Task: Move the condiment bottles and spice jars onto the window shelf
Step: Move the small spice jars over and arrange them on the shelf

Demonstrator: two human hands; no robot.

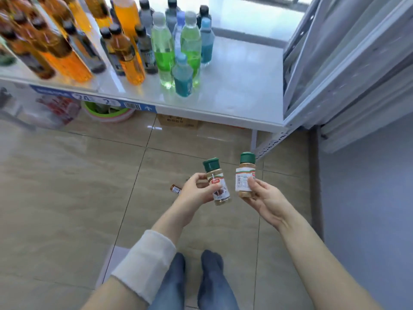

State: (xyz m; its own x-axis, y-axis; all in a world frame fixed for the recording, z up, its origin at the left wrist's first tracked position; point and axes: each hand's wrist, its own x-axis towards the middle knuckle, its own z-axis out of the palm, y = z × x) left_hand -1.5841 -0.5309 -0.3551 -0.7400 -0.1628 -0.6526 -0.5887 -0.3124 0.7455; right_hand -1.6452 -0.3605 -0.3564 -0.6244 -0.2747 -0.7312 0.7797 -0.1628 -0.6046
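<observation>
Plastic green-capped jars (pixel 214 173) in L hand (pixel 197 190), R hand (pixel 267 198).

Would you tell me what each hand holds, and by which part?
Left hand holds the left jar by its body; right hand holds the right jar likewise.

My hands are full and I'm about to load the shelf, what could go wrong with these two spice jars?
The left hand and right hand hold the left jar and right jar by the fingers above tile; a slip could drop one. The shelf is packed with bottles on its left; a reach there might topple the front blue bottle. Its bare right side looks safer.
</observation>
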